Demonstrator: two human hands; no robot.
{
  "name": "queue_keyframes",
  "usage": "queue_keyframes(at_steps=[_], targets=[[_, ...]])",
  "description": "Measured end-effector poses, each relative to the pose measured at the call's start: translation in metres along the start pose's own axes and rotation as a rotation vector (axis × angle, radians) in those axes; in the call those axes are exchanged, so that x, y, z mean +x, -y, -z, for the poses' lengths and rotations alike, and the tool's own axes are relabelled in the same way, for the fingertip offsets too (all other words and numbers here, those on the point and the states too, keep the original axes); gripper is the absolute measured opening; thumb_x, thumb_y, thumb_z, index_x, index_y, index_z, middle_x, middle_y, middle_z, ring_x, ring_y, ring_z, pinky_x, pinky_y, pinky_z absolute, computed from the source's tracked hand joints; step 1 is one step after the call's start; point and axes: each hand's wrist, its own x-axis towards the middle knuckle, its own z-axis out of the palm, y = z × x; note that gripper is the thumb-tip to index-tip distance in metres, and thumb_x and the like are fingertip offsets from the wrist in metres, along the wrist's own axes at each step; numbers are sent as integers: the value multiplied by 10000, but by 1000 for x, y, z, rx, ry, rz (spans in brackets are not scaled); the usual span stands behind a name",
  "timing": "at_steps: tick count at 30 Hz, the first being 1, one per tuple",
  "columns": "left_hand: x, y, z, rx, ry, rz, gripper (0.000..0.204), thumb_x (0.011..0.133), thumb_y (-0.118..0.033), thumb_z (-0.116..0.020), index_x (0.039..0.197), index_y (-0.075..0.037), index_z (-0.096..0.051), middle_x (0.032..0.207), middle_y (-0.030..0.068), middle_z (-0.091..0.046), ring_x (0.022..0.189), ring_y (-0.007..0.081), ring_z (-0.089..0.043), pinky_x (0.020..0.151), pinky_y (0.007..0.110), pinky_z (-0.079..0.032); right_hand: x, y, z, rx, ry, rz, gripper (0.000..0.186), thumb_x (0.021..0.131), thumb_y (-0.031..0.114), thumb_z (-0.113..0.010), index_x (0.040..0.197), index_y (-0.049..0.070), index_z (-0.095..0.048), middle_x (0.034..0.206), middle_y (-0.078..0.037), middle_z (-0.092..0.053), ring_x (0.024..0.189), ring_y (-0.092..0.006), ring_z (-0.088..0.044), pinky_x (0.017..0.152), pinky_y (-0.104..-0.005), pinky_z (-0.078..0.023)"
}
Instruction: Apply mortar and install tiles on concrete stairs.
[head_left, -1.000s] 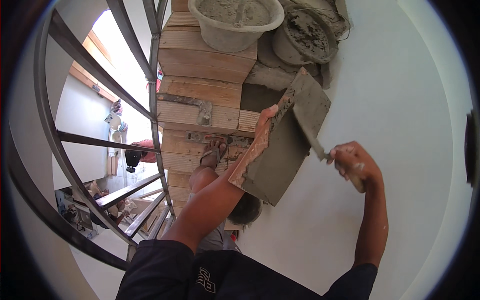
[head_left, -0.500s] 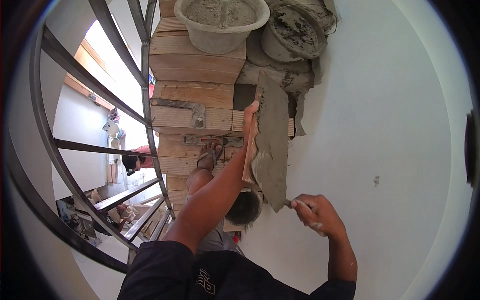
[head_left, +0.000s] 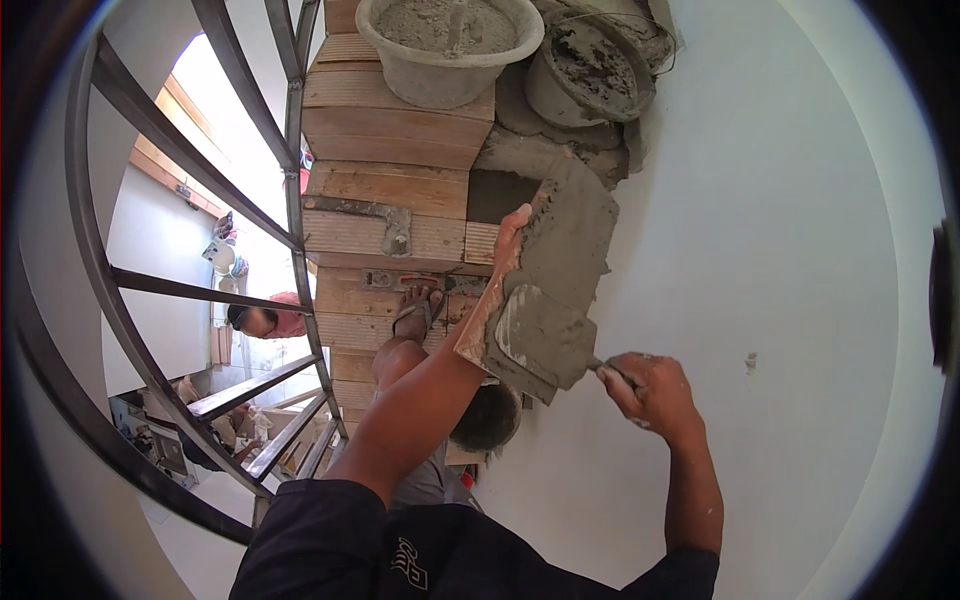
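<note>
White wall (head_left: 800, 250) fills the right; wooden planks (head_left: 390, 190) and a metal railing (head_left: 290, 180) lie left. Since half a second ago the board (head_left: 560, 260) has tipped from edge-on to face-up, and the trowel (head_left: 545, 340) now lies on its lower end. Two buckets, one pale (head_left: 440, 75) and one dark (head_left: 590, 70), hold grey mortar. Left hand (head_left: 510, 235) grips the mortar-coated board's edge; right hand (head_left: 650, 390) is closed round the trowel handle.

**Dark short sleeves, bare forearms, flip-flop**

Dark navy short-sleeved shirt (head_left: 400, 555) with a small pale printed mark at the chest. Forearms bare below the sleeves; left hand (head_left: 510, 235) and right hand (head_left: 650, 390) ungloved. Grey shorts (head_left: 430, 480). Dark-strapped flip-flop (head_left: 415, 312) on one bare foot.
</note>
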Motion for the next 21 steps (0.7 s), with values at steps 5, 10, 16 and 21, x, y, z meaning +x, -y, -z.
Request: queue_keyframes(at_steps=[5, 10, 16, 21], targets=[[-1, 6, -15, -100, -115, -48, 815, 964, -624, -555, 1540, -50, -497, 1427, 238, -627, 1196, 446, -676, 938, 660, -565, 43, -28, 11, -258, -232, -9, 253, 986, 266, -708, 840, 59, -706, 808, -171, -702, 689, -421, -655, 628, -499, -521], [2, 3, -8, 66, 30, -106, 817, 974, -632, -546, 1553, -58, -483, 1427, 226, -632, 1202, 440, -675, 958, 666, -558, 63, -33, 34, 37, -82, -357, 361, 1047, 290, -640, 828, 3, -662, 654, -155, -572, 581, -294, -579, 592, -434, -470], [0, -12, 2, 25, 87, -29, 779, 967, -620, -556, 1489, -42, -540, 1339, 228, -676, 1099, 411, -720, 926, 607, -592, 25, 22, 21, 459, 282, -473, 420, 1072, 317, -613, 843, -35, -635, 628, -32, -503, 603, -143, -439, 585, -363, -419], [9, -7, 3, 17, 2, -196, 725, 960, -603, -570, 1411, -35, -589, 1242, 196, -720, 1004, 366, -750, 860, 528, -625, -8, 36, 10, 506, 423, -353, 356, 1068, 299, -639, 856, 17, -690, 633, 9, -554, 565, -87, -504, 555, -290, -450]])
